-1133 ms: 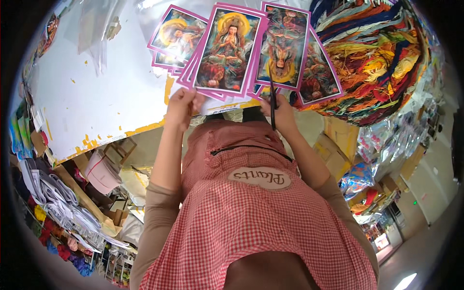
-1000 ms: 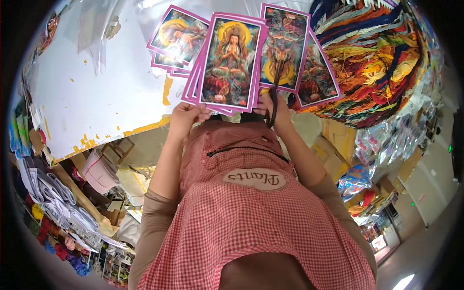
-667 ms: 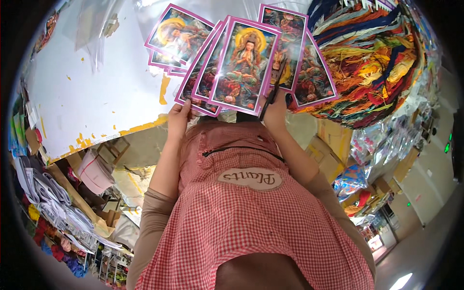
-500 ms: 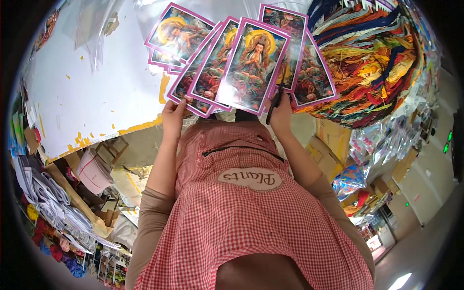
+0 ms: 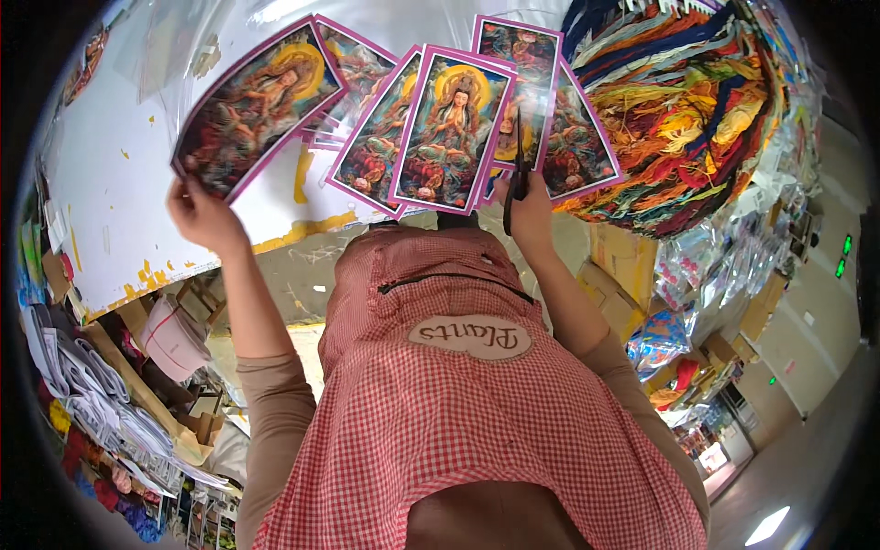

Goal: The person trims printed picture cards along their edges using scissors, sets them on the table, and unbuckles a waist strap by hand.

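My left hand (image 5: 206, 218) is closed on the lower corner of a purple-bordered picture print (image 5: 261, 103), which bends slightly as it hangs tilted over the table's left part. It shows a seated figure with a golden halo. My right hand (image 5: 532, 215) grips black-handled scissors (image 5: 518, 183), blades pointing away from me. Its thumb is beside the lower edge of several fanned, overlapping prints (image 5: 447, 137) of the same kind; whether it touches them I cannot tell. Further prints lie behind the held one (image 5: 356, 73) and right of the scissors (image 5: 579, 147).
A large bundle of multicoloured thread (image 5: 683, 119) lies on the right. The white table (image 5: 110, 197) has a worn, yellow-patched front edge. Below it at left are a pink container (image 5: 174, 339) and stacked folded papers (image 5: 87, 376). Cardboard boxes (image 5: 614, 261) stand at lower right.
My left hand has drawn one print from the left of the fan and carried it leftward. My right hand with the scissors has stayed nearly in place.
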Available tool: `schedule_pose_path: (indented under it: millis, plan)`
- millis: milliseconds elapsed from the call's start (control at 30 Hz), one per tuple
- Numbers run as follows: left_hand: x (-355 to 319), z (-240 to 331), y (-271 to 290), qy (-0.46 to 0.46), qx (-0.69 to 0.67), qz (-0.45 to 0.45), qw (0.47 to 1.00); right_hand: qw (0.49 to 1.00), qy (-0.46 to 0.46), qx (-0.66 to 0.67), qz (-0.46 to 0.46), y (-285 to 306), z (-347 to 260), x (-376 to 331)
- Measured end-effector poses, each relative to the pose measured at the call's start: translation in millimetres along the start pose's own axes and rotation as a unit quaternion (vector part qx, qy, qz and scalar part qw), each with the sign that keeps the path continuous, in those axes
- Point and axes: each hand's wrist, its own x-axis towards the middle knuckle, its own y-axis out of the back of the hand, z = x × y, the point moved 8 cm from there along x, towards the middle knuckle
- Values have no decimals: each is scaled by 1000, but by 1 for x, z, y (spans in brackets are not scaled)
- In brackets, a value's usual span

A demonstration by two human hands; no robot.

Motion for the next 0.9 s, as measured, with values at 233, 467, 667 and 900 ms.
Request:
schedule_pose_path:
  millis: [233,467,667,900]
  plan:
    - [25,54,-55,103,-146,-388,904,967,119,223,-26,2,-72,18]
    - [11,94,-89,97,-178,-418,886,964,169,86,-186,-3,-121,8]
    - [-92,35,-101,383,-320,-324,803,964,163,201,-55,12,-111,2]
    - [-144,74,-104,235,-230,-354,875,970,129,192,-82,12,-92,-22]
